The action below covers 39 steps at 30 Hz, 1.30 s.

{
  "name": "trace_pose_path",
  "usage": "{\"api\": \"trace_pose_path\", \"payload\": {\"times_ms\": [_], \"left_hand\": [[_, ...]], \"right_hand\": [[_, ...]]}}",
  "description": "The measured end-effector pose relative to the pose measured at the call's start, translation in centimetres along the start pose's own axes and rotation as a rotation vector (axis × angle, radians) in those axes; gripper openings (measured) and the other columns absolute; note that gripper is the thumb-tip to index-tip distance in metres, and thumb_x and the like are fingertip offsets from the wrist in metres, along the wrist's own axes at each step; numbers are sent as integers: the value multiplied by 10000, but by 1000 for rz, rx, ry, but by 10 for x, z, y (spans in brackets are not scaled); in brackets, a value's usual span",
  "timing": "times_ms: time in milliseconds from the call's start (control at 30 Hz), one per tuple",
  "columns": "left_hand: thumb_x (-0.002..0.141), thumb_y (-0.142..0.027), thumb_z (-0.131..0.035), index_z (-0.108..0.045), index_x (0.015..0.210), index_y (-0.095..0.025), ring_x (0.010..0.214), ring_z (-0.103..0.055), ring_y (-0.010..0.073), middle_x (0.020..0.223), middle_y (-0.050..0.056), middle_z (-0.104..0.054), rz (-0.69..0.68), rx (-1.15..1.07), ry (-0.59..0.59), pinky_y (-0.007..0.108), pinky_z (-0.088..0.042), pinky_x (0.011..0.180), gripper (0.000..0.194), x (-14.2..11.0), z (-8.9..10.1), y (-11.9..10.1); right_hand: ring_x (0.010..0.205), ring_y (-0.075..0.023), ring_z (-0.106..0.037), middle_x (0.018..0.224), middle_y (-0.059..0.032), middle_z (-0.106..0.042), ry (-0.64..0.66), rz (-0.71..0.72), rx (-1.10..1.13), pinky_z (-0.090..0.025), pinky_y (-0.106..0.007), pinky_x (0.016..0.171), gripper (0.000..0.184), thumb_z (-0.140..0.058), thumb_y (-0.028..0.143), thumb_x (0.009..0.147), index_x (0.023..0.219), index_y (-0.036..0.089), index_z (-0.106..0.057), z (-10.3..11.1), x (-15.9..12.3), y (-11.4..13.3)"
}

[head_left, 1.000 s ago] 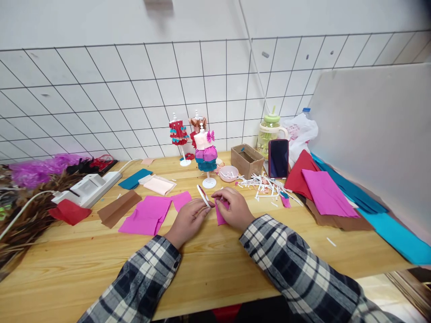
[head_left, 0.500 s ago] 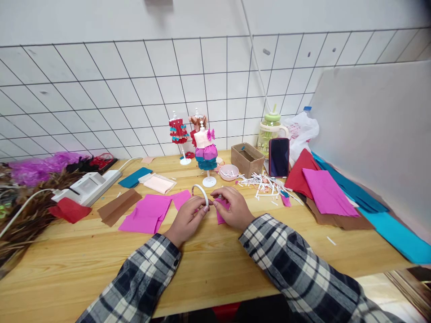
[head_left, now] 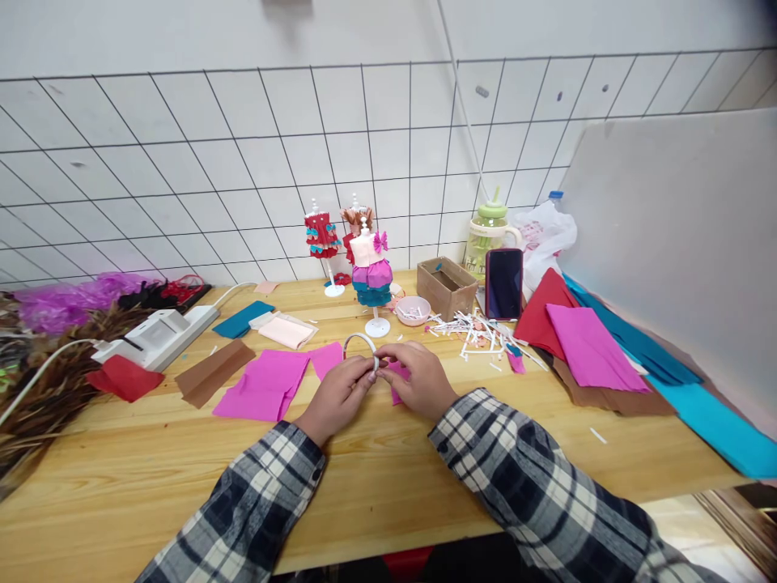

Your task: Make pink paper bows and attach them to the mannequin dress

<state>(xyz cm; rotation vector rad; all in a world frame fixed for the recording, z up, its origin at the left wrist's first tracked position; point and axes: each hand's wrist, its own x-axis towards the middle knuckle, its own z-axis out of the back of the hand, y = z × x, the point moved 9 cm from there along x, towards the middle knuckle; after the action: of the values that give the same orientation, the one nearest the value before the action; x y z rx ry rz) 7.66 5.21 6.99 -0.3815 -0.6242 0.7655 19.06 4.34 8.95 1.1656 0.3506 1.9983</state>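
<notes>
A white wall lined with a black grid is seen behind a light wooden counter (head_left: 200,478). Above the counter's middle, a thin white ring (head_left: 365,337) is held up on edge, its opening turned roughly toward the camera and its axis running roughly from the wearer to the wall. Its lower right part is pinched by the fingers of the left hand (head_left: 338,395), and its right edge is gripped between thumb and forefinger of the right hand (head_left: 423,379). No writing can be made out on it.

A small magenta piece (head_left: 397,380) is partly covered by the right hand. To the left, magenta sheets (head_left: 264,385) and a brown sheet (head_left: 214,372) are laid flat. Beyond the ring, a small dress form (head_left: 372,271) is dressed in pale pink, magenta and teal, and two more are stood behind it. A pink bowl (head_left: 413,311), an open cardboard box (head_left: 447,288) and scattered white strips (head_left: 479,334) are placed to its right. Lettering is borne by the green-lidded bottle (head_left: 486,235), and reddish print by the plastic bag (head_left: 540,235); neither can be read.
</notes>
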Motion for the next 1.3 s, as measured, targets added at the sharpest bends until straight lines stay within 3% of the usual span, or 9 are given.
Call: {"api": "trace_pose_path", "payload": {"times_ms": [133, 367, 567, 733, 867, 1000, 1067, 1167, 1300], "left_hand": [[972, -293, -396, -592, 881, -179, 771, -555, 161, 809, 33, -614, 5, 60, 31, 264, -416, 710, 245, 0, -4, 1], [976, -309, -376, -591, 1042, -181, 859, -570, 181, 919, 59, -637, 38, 61, 106, 287, -427, 771, 260, 1, -14, 9], [970, -317, -386, -608, 967, -191, 857, -586, 179, 919, 50, -658, 74, 15, 65, 276, -436, 767, 255, 2, -10, 8], [965, -329, -388, -608, 885, -198, 834, -601, 173, 849, 29, -664, 103, -36, 73, 258, -443, 742, 268, 1, -12, 9], [970, -333, -366, -613, 920, -197, 794, -609, 170, 843, 32, -677, 110, 2, 94, 263, -449, 724, 286, 0, -11, 8], [958, -330, -399, -618, 1087, -202, 923, -611, 199, 1007, 67, -704, 50, 127, 34, 346, -422, 906, 285, 3, 1, 3], [956, -311, -393, -634, 1076, -210, 945, -609, 207, 1015, 60, -713, 43, 190, -3, 385, -384, 959, 288, 3, 7, 3], [941, -317, -410, -675, 951, -201, 830, -618, 207, 870, 55, -722, 112, 251, -41, 344, -426, 813, 289, 3, 12, 12], [877, -332, -504, -701, 816, -194, 670, -603, 176, 728, 35, -710, 245, 231, -133, 273, -398, 629, 249, -2, 21, 23]], "right_hand": [[901, -197, -596, 943, -34, -695, 31, -34, -4, -431, -323, 818, 114, -606, 255, 879, 982, 219, -640, -3, 2, -5], [822, -186, -583, 836, -15, -666, 79, -80, -11, -426, -303, 742, 44, -659, 205, 825, 840, 205, -617, -9, 1, -12], [906, -183, -618, 1038, -32, -687, 9, -95, 5, -454, -319, 835, 267, -633, 239, 854, 1120, 234, -603, -4, -1, -13], [943, -180, -615, 987, -21, -701, -21, -61, -28, -445, -303, 849, 93, -590, 225, 883, 949, 224, -655, -2, -1, -9], [868, -194, -583, 901, -40, -668, -11, -74, -106, -430, -311, 774, 79, -544, 213, 895, 894, 203, -623, 2, 0, -8], [839, -201, -547, 873, -54, -617, -122, -158, -140, -404, -318, 740, 106, -469, 197, 912, 892, 192, -573, 17, 1, -20], [826, -203, -538, 868, -52, -603, -163, -202, -128, -395, -321, 725, 103, -455, 195, 910, 885, 196, -555, 22, 0, -30], [810, -204, -534, 851, -49, -594, -147, -216, -86, -390, -325, 712, 94, -452, 199, 905, 874, 199, -541, 20, 1, -36], [816, -202, -530, 845, -49, -584, -75, -160, -67, -393, -326, 724, 103, -436, 194, 912, 873, 201, -531, 11, 1, -25]]}}
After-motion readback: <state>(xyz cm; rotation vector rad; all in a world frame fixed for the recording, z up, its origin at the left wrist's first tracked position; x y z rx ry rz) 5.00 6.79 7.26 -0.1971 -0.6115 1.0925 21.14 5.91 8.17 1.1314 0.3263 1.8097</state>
